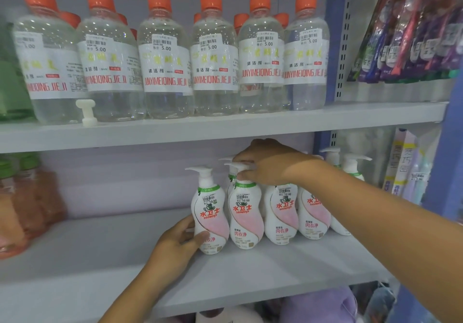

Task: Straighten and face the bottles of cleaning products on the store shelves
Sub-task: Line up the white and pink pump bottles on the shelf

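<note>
Several white pump bottles with pink labels stand in a row on the lower shelf. My left hand grips the lower body of the leftmost pump bottle, thumb across its front. My right hand reaches over from the right and pinches the pump head of the second pump bottle. Two more front pump bottles stand to the right, partly behind my right forearm. All visible labels face forward.
Clear bottles with orange caps line the upper shelf, with a small white plastic piece at its edge. Pink-filled bottles stand at the lower left. Hanging packets fill the right bay beyond the blue upright.
</note>
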Demonstrator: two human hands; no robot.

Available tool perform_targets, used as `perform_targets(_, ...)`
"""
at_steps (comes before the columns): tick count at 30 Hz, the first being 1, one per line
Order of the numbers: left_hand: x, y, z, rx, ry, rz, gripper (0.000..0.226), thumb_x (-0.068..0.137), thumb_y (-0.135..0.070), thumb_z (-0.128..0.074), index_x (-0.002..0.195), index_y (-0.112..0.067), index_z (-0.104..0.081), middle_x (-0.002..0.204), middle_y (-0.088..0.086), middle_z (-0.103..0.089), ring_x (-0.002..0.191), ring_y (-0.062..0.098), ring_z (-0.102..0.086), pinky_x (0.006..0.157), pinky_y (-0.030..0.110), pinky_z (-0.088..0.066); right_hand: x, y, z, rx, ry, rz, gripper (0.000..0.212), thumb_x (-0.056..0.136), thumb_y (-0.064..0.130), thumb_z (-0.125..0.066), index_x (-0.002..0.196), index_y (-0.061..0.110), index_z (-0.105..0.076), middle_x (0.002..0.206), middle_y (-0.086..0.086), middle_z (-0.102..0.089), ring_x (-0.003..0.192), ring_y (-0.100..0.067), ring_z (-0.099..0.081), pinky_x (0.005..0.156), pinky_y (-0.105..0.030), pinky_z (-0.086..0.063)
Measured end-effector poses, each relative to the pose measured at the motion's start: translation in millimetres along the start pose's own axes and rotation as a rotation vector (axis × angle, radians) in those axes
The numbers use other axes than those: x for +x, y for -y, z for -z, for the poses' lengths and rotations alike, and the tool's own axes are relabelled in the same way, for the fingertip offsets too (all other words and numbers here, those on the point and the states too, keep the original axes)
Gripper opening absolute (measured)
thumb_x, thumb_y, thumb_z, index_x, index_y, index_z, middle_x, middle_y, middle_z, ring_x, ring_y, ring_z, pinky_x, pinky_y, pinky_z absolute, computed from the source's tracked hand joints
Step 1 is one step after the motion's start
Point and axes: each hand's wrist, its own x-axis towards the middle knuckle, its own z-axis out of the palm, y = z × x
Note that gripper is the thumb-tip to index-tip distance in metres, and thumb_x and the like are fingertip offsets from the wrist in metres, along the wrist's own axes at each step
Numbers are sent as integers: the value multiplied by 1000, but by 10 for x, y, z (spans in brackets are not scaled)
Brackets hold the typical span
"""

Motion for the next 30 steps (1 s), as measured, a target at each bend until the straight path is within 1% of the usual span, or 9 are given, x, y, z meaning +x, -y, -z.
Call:
perform_targets(2, -21, -13, -37, -24, -14, 28, 35, 94, -25, -73, 120, -46, -65, 109, -26, -75, 99, -2, -73, 76, 13, -56, -134, -50, -7, -29, -51, -19, 67, 90, 67, -59, 150, 44, -42, 144, 5, -50, 132, -22, -47, 103, -31, -40)
perform_targets(4, -38, -7, -68, -54, -37, 47, 39, 91, -25, -77, 123, -44, -63, 111, -26, -74, 99, 1, -73, 69, 14, -56, -450, -143, -55, 231, -253, -78, 74, 87, 70, -60, 153, 49, -34, 155, 14, -40, 140, -13, -40, 110, -26, -34)
perform_targets(8, -36, 5, -117, -76, -123, 47, 39, 88, -33, -80, 121, -45, -63, 112, -27, -73, 97, -3, -71, 76, 16, -53, -1203, -420, -638, 628, -1007, -199, 39, 92, 47, -57, 129, 36, -60, 123, 20, -54, 119, -4, -55, 101, -22, -44)
perform_targets(10, -14, -1, -175, -97, -164, 55, 39, 87, -35, -81, 122, -42, -65, 114, -22, -74, 96, -5, -71, 82, 24, -53, -1397, -593, -1019, 729, -1144, -402, 29, 96, 36, -59, 125, 31, -60, 121, 15, -54, 116, -8, -57, 101, -33, -48)
perform_targets(13, -6, 19, -230, -82, -237, 63, 41, 84, -34, -83, 120, -42, -66, 112, -20, -74, 91, -10, -69, 79, 23, -52, -1417, -917, -1395, 838, -907, -713, 51, 95, 32, -68, 141, 26, -48, 139, 1, -50, 127, -22, -53, 107, -50, -47)
perform_targets(17, 2, 58, -231, -51, -238, 49, 40, 86, -29, -82, 119, -43, -66, 111, -24, -74, 95, -5, -71, 79, 20, -51, -1346, -1237, -1590, 947, -641, -648, 63, 89, 25, -78, 144, 29, -46, 139, 2, -59, 128, -20, -57, 109, -46, -46)
perform_targets(21, 1, 58, -246, -27, -237, 33, 38, 89, -24, -80, 121, -38, -65, 110, -23, -74, 91, -8, -70, 69, 8, -50, -1362, -1342, -1700, 983, -618, -677, 42, 86, 29, -81, 116, 46, -57, 116, 21, -68, 110, -8, -65, 91, -33, -51)
perform_targets(25, -16, 38, -247, -15, -252, 46, 39, 89, -26, -80, 123, -36, -65, 112, -21, -74, 92, -11, -68, 65, 2, -48, -1367, -1312, -1716, 956, -628, -681, 46, 86, 33, -80, 126, 36, -57, 119, 15, -68, 109, -12, -65, 96, -41, -52)
perform_targets(30, -47, -16, -245, -13, -270, 57, 54, 83, -35, -85, 128, -39, -57, 116, -21, -69, 98, -10, -66, 73, 11, -50, -1382, -1307, -1707, 951, -637, -671, 48, 85, 37, -80, 127, 34, -57, 123, 10, -65, 110, -15, -64, 94, -41, -53)
